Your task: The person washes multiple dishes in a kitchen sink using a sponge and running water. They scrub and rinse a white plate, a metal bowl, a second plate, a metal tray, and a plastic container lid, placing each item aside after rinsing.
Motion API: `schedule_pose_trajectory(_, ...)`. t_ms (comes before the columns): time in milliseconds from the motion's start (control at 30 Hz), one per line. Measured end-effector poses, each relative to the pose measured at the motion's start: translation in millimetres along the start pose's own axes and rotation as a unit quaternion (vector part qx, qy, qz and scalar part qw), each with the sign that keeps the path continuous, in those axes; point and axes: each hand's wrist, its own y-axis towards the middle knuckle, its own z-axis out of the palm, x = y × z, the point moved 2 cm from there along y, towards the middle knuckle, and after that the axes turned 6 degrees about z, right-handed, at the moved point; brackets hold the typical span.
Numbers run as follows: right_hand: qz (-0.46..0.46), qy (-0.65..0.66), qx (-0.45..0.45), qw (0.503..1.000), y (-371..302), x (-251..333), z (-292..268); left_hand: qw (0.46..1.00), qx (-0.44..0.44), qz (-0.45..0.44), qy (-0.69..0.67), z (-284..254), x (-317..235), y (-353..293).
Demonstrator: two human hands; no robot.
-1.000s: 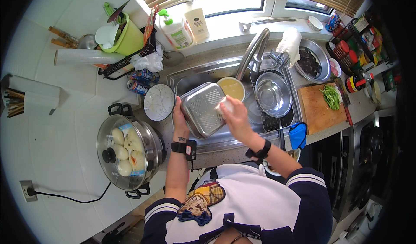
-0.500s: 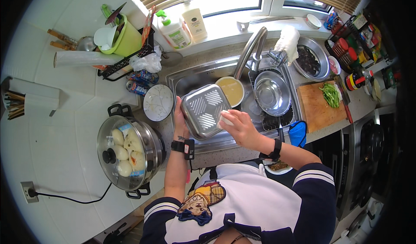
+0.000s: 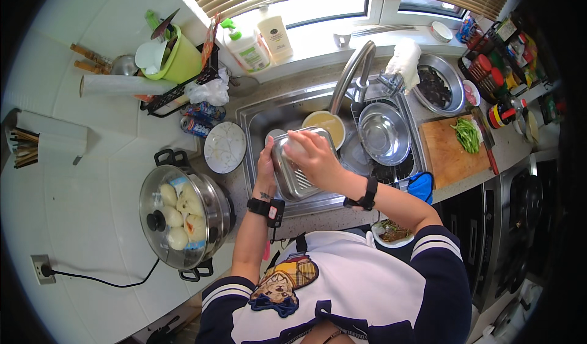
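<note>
Over the left sink basin [image 3: 255,121], my left hand [image 3: 265,165] grips the left edge of a rectangular stainless-steel tray [image 3: 295,188] with slanted slots in its flat face. My right hand [image 3: 318,161] lies across the tray's upper part, fingers closed on a small white sponge [image 3: 295,151] pressed to the metal. Fingers mostly cover the sponge, so its shape is hard to make out. Just behind the tray, under the tap, a bowl of cloudy yellowish liquid [image 3: 324,124] stands in the basin.
A steel bowl [image 3: 384,134] rests on the right of the sink, below the curved tap [image 3: 358,63]. At the left are a patterned plate [image 3: 225,148] and a lidded steamer [image 3: 183,215] with buns. A cutting board [image 3: 449,161] holds chopped greens, with a knife [image 3: 489,151] alongside.
The tray has shifted slightly right and tilted. My right hand has slid with the sponge from the tray's right side up and left to its far part.
</note>
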Motion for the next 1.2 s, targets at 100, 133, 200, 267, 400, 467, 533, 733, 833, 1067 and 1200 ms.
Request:
schedule_pose_trajectory(100, -0.070, 0.009, -0.021, 0.997, -2, 1, -1, 1.000, -0.003, 0.019, -0.011, 6, -11, -2)
schedule_pose_trajectory(133, -0.109, 0.006, -0.028, 0.994, -4, 0, -2, 1.000, -0.003, 0.021, -0.020, 6, -16, -4)
schedule_pose_trajectory(200, -0.102, 0.028, -0.020, 0.994, -8, -6, -7, 0.998, 0.026, 0.029, -0.042, 4, -27, -9)
schedule_pose_trajectory(267, -0.118, 0.013, -0.057, 0.991, -8, -15, -11, 1.000, -0.003, 0.005, -0.004, -3, -26, -10)
schedule_pose_trajectory(400, 0.078, 0.025, -0.036, 0.996, -1, -51, -4, 0.997, -0.044, 0.019, 0.056, -12, -7, -1)
schedule_pose_trajectory(467, 0.029, 0.027, -0.018, 0.999, -19, -52, 5, 0.994, -0.069, 0.040, 0.077, -15, -10, 1)
schedule_pose_trajectory(533, -0.003, 0.084, -0.008, 0.996, -49, -50, 16, 0.988, -0.048, 0.109, 0.097, -11, -21, -3)
schedule_pose_trajectory(733, 0.189, 0.106, 0.072, 0.974, -111, -85, 43, 0.881, 0.011, 0.224, 0.417, 24, -60, -25)
schedule_pose_trajectory(833, 0.235, 0.139, 0.040, 0.961, -118, -103, 49, 0.746, -0.049, 0.272, 0.605, 22, -70, -19)
schedule_pose_trajectory(1067, 0.248, 0.155, 0.056, 0.955, -123, -106, 60, 0.517, -0.142, 0.264, 0.802, -31, -66, 11)
schedule_pose_trajectory(1200, 0.260, 0.146, 0.066, 0.952, -127, -111, 63, 0.491, -0.176, 0.230, 0.822, -60, -59, 22)
